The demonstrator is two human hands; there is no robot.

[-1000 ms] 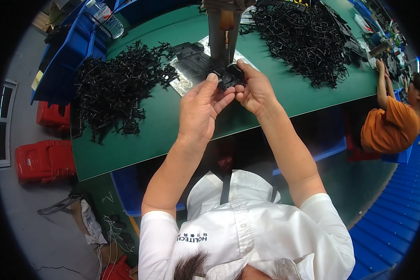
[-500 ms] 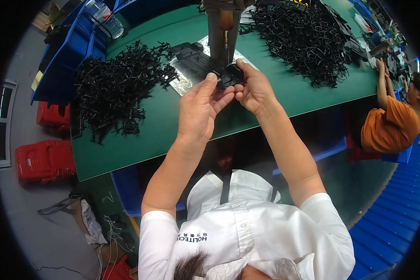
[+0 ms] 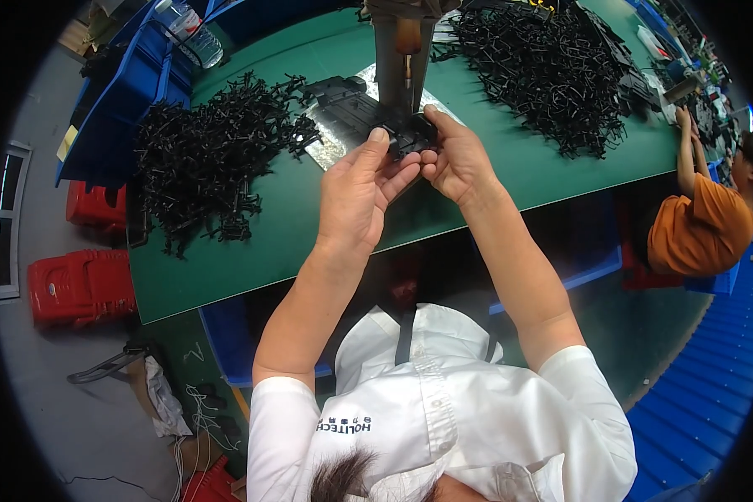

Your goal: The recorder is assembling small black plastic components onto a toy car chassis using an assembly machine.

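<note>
A flat black plastic part [image 3: 350,110] with moulded ridges lies over a silvery plate [image 3: 327,149] on the bench. Its near end is gripped between my two hands. My left hand [image 3: 356,186] is closed on the left corner, thumb on top and fingers beneath. At the right corner, my right hand [image 3: 458,161] pinches it with thumb and fingers. Directly above the near end stands a metal machine column [image 3: 398,63] with a thin metal tip [image 3: 407,71] in its front; the column hides some of the part.
Tangled small black plastic pieces lie in a heap [image 3: 201,159] on the left and a bigger heap [image 3: 540,75] on the right of the green bench [image 3: 309,251]. A blue bin [image 3: 125,109] and a water bottle [image 3: 191,33] are at the left. A co-worker [image 3: 699,222] sits far right.
</note>
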